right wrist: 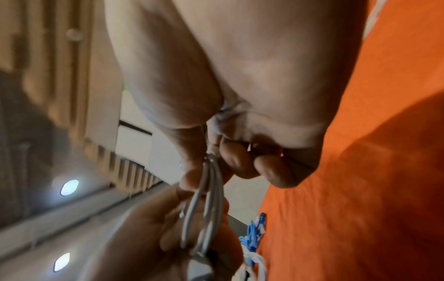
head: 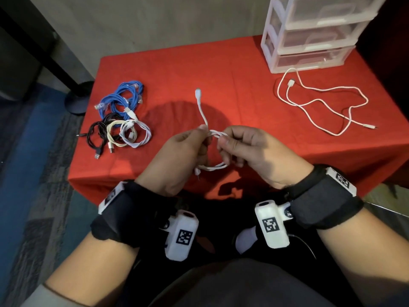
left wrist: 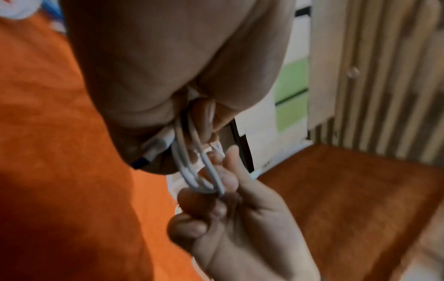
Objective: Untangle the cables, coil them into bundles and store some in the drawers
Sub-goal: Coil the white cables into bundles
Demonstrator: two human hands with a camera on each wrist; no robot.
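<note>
While the last of its length is left free, a white charging cable (head: 212, 149) is held above the near edge of the red-covered worktop (head: 232, 69), so the loops can be gathered without dragging. The left hand (head: 177, 156) pinches the loops at one side; the right hand (head: 250, 151) has its fingers (head: 225, 144) curled round the other. Finished bundles (head: 121, 120) are kept at the left, a loose white cable (head: 318, 103) lies before the closed plastic drawers (head: 309, 38).

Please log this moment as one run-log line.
left hand: grips white cable coil | right hand: pinches coil | loose cable: on table | drawers: shut
</note>
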